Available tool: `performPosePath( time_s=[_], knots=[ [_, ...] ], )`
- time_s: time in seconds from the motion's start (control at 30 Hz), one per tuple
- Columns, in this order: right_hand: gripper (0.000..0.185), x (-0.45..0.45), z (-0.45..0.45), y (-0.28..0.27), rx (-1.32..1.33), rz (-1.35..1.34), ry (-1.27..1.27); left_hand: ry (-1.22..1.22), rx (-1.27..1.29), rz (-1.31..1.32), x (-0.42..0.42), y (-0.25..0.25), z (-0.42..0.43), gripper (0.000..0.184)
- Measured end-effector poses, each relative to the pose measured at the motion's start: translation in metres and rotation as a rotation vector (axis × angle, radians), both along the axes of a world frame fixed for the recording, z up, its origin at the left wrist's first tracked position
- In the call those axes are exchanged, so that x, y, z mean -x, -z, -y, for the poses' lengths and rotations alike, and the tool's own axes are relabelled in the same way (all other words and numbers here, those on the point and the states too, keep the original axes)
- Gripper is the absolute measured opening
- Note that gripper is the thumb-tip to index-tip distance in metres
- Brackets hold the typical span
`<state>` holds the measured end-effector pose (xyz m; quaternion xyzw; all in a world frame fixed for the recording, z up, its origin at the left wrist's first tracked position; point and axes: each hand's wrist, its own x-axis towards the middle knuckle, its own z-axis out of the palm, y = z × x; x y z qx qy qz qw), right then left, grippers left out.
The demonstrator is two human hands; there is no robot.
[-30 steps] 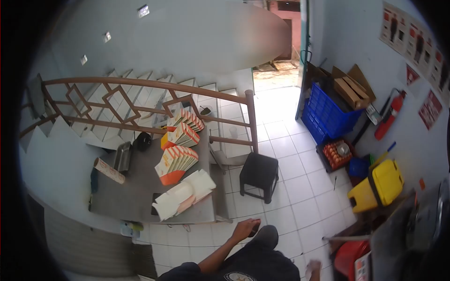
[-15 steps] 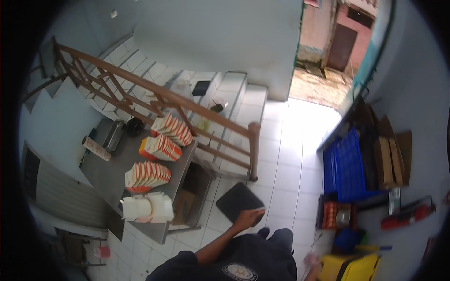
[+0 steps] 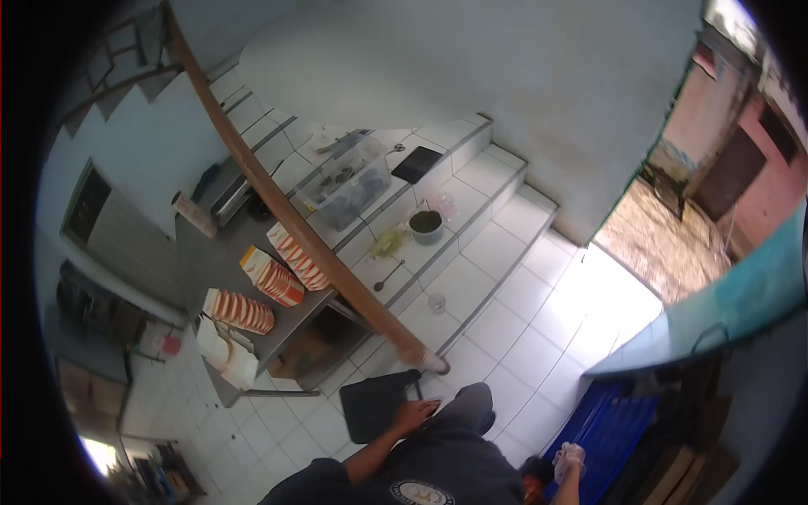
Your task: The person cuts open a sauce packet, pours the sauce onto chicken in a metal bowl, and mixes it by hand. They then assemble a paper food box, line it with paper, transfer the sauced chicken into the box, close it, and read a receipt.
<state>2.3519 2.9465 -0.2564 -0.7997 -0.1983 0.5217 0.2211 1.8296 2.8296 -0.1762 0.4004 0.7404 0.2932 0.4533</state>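
Note:
My left hand (image 3: 415, 416) is at the right edge of a black square seat-like panel (image 3: 369, 411), in front of my body. Its fingers are bent, with something pale at their tips that is too small to name. My right hand (image 3: 570, 461) is raised in front of a blue plastic crate (image 3: 599, 433). Its fingers look curled, and clear plastic film covers them; I cannot tell whether this is a glove or a bag. My grey-clad knee (image 3: 469, 408) is between the two hands.
A metal table (image 3: 227, 252) at left bears rows of red-and-white cartons (image 3: 240, 310). Behind the wooden handrail (image 3: 286, 215), tiled steps hold a clear tub (image 3: 345, 189), a bowl of green stuff (image 3: 426, 225), a spoon (image 3: 388, 276) and a black tablet-like slab (image 3: 418, 164). Cardboard (image 3: 682, 475) is at lower right.
The view has swung, showing more of the steps. The yellow box by my right hand has left view; that hand is now higher, by the blue crate. My left hand stays at the black panel.

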Motion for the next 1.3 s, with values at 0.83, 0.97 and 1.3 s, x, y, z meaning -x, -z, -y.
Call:
performPosePath(
  time_s=[0.83,0.97,1.3],
  knots=[
    [0.029,0.918,-0.852,0.06,-0.932,0.308,-2.107,-1.107,0.564,0.229,-0.055,0.031,-0.412,0.072],
    [0.024,1.102,-0.874,0.051,-1.347,0.434,-2.284,-1.289,0.578,0.237,-0.035,0.01,-0.491,0.069],
    [0.039,1.297,-0.933,0.13,-1.609,0.651,-2.408,-1.523,0.641,0.235,-0.039,-0.074,-0.655,0.06]
  ],
)
